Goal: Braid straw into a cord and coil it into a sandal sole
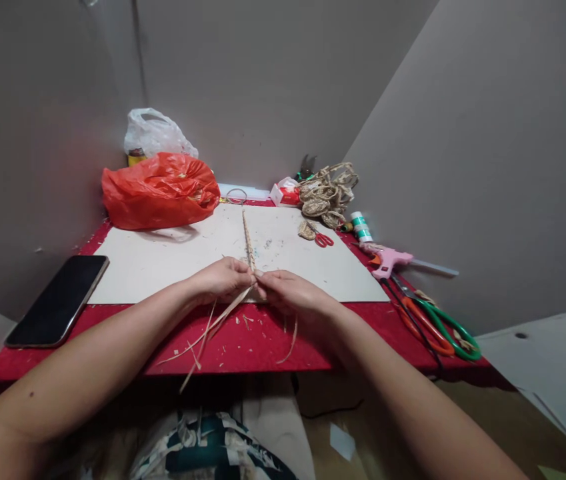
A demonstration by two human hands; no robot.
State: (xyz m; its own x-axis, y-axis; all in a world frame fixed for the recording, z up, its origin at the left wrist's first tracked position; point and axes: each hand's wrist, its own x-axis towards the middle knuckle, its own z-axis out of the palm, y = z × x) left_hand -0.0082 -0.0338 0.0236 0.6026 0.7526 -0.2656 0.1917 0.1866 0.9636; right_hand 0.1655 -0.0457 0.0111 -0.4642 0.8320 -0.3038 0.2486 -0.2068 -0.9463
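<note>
A thin braid of pale straw-like strands (249,239) runs away from me over the white board (203,253). My left hand (227,277) pinches its near end from the left, fingers closed. Right beside it, my right hand (283,288) is closed on the same end, thumb and fingers pressed together. Loose strands (220,320) trail from under my left hand over the red cloth toward the table's front edge. One more loose strand hangs below my right hand.
A phone (57,303) lies left; a red plastic bag (163,192) sits behind it. Far right are coiled braided cord (327,193) and small red scissors (321,239). A pink glue gun (390,259) and large scissors (437,323) line the right edge. Walls enclose the table.
</note>
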